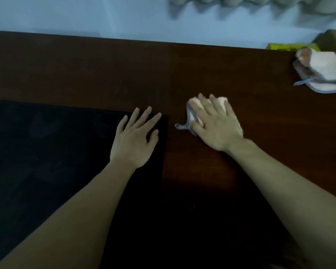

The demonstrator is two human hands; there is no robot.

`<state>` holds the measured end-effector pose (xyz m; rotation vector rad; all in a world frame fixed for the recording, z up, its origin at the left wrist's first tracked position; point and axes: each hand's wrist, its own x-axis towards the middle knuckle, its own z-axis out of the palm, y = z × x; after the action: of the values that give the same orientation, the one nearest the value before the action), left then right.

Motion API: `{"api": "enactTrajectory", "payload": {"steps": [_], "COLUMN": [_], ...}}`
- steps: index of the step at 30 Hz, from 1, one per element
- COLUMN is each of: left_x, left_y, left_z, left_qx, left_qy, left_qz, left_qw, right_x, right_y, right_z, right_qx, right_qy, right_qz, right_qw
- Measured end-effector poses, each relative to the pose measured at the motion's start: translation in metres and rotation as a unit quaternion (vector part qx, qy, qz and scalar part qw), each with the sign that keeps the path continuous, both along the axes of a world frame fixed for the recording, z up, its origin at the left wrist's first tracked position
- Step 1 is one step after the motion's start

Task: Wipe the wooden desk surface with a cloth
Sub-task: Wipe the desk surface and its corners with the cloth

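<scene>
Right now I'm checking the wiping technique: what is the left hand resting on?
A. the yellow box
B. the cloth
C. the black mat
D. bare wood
C: the left hand lies flat with straight fingers on the black mat, while the right hand presses the cloth onto the desk.

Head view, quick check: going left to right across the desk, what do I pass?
black mat → left hand, flat on the mat's right edge → right hand, pressing the cloth onto the wooden desk → second folded cloth at the far right.
</scene>
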<state>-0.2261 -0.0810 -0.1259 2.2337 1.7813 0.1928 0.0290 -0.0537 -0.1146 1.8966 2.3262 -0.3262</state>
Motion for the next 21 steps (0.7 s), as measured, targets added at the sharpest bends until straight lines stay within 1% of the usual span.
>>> {"api": "enactTrajectory", "payload": {"steps": [3, 5, 8, 10, 12, 15, 17, 19, 21], "left_x": [0.0, 0.002, 0.002, 0.002, 0.002, 0.001, 0.0, 0.0, 0.001], "left_y": [0.0, 0.001, 0.001, 0.001, 0.0, 0.001, 0.001, 0.0, 0.0], "left_z": [0.002, 0.003, 0.003, 0.002, 0.002, 0.004, 0.002, 0.001, 0.001], "left_qx": [0.001, -0.006, -0.01, -0.009, -0.003, -0.007, -0.008, 0.001, 0.013], "left_qy": [-0.003, 0.002, 0.01, 0.007, 0.007, 0.005, 0.002, -0.003, -0.011], "left_qz": [-0.004, -0.005, -0.004, -0.005, -0.004, -0.005, 0.0, 0.004, 0.007], "left_qw": [1.0, 1.0, 1.0, 1.0, 1.0, 1.0, 1.0, 1.0, 1.0], "right_x": [-0.013, -0.02, -0.031, -0.034, -0.029, -0.016, -0.013, -0.015, -0.022], "right_y": [0.015, -0.007, -0.075, -0.12, -0.141, -0.106, -0.06, -0.011, 0.02], "right_z": [0.001, 0.002, 0.008, 0.01, 0.006, 0.002, 0.001, -0.002, -0.003], "right_qx": [-0.001, -0.005, -0.005, -0.034, -0.043, -0.031, -0.008, -0.004, 0.004], "right_qy": [0.004, 0.003, 0.005, 0.025, 0.035, 0.016, 0.001, -0.013, -0.009], "right_qz": [-0.04, -0.031, 0.04, 0.099, 0.138, 0.164, 0.121, 0.061, 0.022], "right_qw": [0.999, 0.999, 0.999, 0.994, 0.989, 0.986, 0.993, 0.998, 1.0]}}
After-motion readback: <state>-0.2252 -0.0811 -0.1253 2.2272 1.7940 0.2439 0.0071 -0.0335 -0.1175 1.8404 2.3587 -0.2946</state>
